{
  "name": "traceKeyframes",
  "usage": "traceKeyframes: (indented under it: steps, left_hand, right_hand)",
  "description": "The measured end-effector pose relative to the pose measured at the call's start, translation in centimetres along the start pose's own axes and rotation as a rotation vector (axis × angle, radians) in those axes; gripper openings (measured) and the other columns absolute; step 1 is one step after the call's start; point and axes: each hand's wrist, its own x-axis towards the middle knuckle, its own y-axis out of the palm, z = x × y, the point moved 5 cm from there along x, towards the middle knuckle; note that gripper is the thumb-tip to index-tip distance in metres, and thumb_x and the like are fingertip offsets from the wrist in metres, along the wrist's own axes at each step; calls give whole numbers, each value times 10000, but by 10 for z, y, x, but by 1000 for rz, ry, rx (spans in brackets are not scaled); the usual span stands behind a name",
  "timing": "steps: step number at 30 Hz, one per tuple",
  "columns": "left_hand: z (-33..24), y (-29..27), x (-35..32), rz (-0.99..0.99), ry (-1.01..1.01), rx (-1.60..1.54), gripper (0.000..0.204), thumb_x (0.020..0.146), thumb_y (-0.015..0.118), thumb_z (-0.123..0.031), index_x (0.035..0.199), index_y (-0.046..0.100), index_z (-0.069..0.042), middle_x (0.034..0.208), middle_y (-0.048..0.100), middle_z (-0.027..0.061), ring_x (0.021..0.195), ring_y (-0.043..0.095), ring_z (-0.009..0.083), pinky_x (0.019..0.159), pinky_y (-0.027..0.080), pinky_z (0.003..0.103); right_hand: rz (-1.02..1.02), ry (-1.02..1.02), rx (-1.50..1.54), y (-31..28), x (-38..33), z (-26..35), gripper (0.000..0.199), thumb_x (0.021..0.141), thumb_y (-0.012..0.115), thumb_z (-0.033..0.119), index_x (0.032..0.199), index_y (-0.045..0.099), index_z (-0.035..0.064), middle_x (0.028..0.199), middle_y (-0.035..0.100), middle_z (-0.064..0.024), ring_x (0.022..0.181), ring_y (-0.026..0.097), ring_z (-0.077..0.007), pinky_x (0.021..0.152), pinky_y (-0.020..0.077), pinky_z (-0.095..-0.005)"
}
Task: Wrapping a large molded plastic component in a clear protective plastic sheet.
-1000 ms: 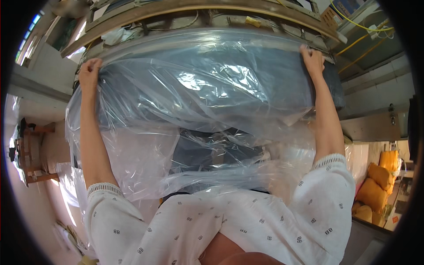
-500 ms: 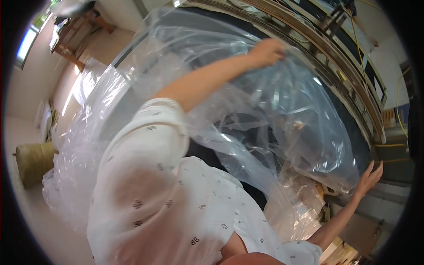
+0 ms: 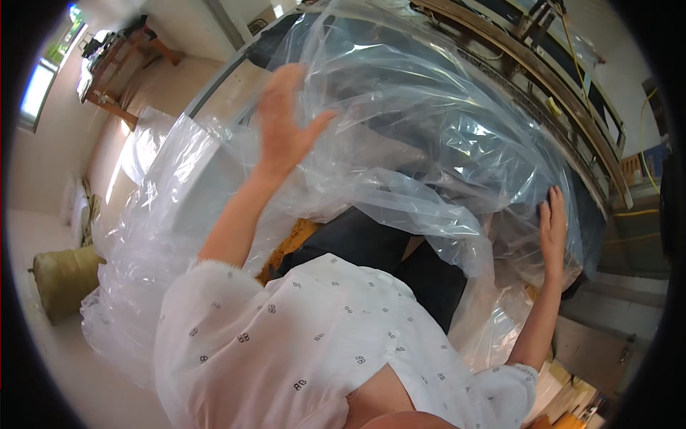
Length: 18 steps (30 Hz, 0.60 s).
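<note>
A large crumpled sheet of clear plastic film (image 3: pixel 400 143) lies in folds over a dark cloth-like surface (image 3: pixel 429 61) and hangs off the left side. Over the film's left part is my left hand (image 3: pixel 282 125), a little blurred, thumb spread from the fingers, holding nothing; whether it touches the film I cannot tell. At the right end my right hand (image 3: pixel 552 229) lies on the film with its fingers stretched out. Underneath, the dark surface shows through. Several folds of film hang near my lap, above my black trousers (image 3: pixel 350 239).
A long wooden and metal frame (image 3: pixel 529 93) runs along the far side, with a yellow cord (image 3: pixel 575 64) near it. At far left stand a wooden table (image 3: pixel 118 71) and an olive-green roll (image 3: pixel 68 279). An orange-brown fuzzy piece (image 3: pixel 289 247) shows beside my legs.
My left hand has swung left from the far middle and its fingers have opened. My right hand has moved inward onto the film. The film's near edge has shifted away from my lap.
</note>
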Motion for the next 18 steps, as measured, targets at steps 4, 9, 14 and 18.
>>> traceKeyframes:
  steps: [4, 9, 14, 18]
  left_hand:
    - [108, -44, -97, 246, -352, 239, 696, 732, 711, -193, 1309, 358, -28, 1137, 521, 179, 1016, 531, 293, 874, 407, 369]
    - [115, -55, -100, 222, -801, -407, 475, 906, 487, -146, 1344, 333, -45, 679, 500, 0, 577, 488, 50, 513, 398, 173]
    - [52, -78, -45, 135, -703, -644, 419, 926, 446, -152, 1327, 377, -51, 679, 481, 1, 578, 472, 57, 504, 377, 172]
    - [-38, -42, -28, 428, -412, -1214, 317, 907, 407, -35, 1206, 510, -12, 922, 610, 94, 823, 589, 166, 777, 474, 310]
  right_hand:
    - [5, -288, 210, -15, 27, 148, 273, 812, 580, 168, 1043, 586, 23, 1155, 539, -131, 1100, 488, -297, 900, 390, -355]
    - [756, -579, 103, 84, -11, 239, 228, 737, 650, 195, 935, 599, 97, 845, 638, -83, 813, 605, -271, 695, 466, -336]
    - [380, -280, 759, 16, 65, 192, 141, 807, 580, 196, 857, 606, 66, 695, 574, -28, 673, 542, -117, 624, 451, -310]
    - [-514, 603, 859, -188, 101, -120, 364, 896, 466, 379, 1036, 561, 57, 905, 578, -28, 783, 554, -122, 700, 465, -295]
